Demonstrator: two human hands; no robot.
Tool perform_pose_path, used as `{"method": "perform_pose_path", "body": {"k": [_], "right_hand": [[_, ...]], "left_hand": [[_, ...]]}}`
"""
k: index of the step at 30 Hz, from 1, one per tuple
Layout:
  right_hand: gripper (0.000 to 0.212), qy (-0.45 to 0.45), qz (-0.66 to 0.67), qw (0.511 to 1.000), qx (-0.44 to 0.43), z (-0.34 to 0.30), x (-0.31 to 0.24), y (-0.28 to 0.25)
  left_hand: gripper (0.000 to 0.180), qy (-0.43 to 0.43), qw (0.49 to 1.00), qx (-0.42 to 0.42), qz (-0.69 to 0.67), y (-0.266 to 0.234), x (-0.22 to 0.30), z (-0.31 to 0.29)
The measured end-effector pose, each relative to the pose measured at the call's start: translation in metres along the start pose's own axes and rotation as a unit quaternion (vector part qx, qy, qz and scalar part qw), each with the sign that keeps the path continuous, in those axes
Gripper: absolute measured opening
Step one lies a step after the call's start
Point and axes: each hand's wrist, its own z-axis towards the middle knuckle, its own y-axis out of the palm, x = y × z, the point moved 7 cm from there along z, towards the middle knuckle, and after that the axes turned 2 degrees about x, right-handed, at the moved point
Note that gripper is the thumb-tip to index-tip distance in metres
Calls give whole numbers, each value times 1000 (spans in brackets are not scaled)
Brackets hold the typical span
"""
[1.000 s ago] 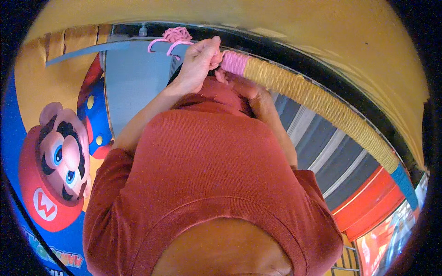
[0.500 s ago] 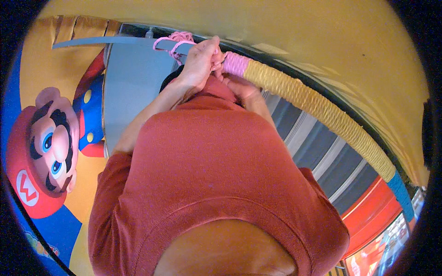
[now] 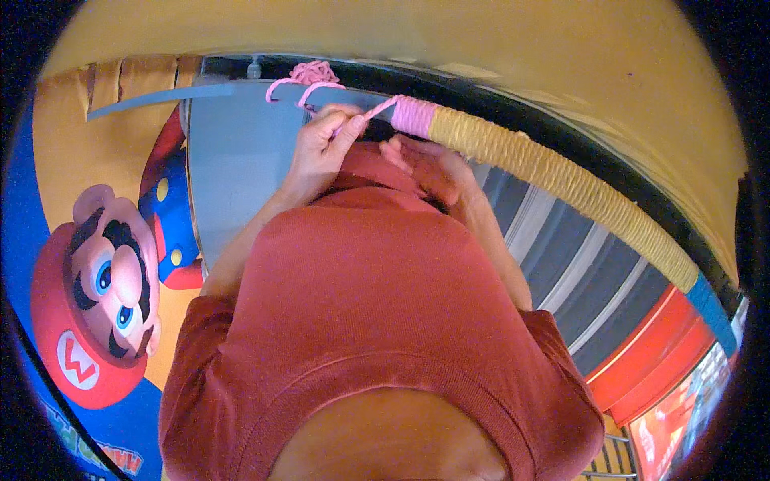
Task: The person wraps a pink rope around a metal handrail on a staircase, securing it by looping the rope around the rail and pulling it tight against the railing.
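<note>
A length of pink rope (image 3: 380, 109) runs from the wrapped pink coils (image 3: 412, 116) down to my left hand (image 3: 321, 152), which pinches it between thumb and fingers. The coils sit on a grey curved bar (image 3: 365, 98), just left of a long yellow rope wrapping (image 3: 553, 183). Loose pink loops and a small tangled pink bundle (image 3: 314, 72) lie on or behind the bar, left of the coils. Below the coils, my right hand (image 3: 433, 170) is slightly blurred, with fingers stretched out and apart from the rope.
Past the yellow section, blue wrapping (image 3: 707, 309) covers the bar's right end. A grey panel (image 3: 241, 152) is under the bar at left, beside a colourful cartoon poster (image 3: 112, 289). Dark and light slats (image 3: 553, 248) and a red panel (image 3: 654, 353) lie to the right.
My left hand has moved down and left from the coils, drawing the pink rope taut. My right hand has come away from the bar and its fingers have spread.
</note>
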Motion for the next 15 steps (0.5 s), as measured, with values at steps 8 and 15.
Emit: {"method": "perform_pose_path", "body": {"k": [8,15], "right_hand": [[24,-577,-663,475,-48,-39,-17,122],[39,-541,-733,413,-9,-10,-13,121]], "left_hand": [[25,85,993,-72,31,4,-20,-26],[24,54,994,-52,-82,12,-31,-26]]}}
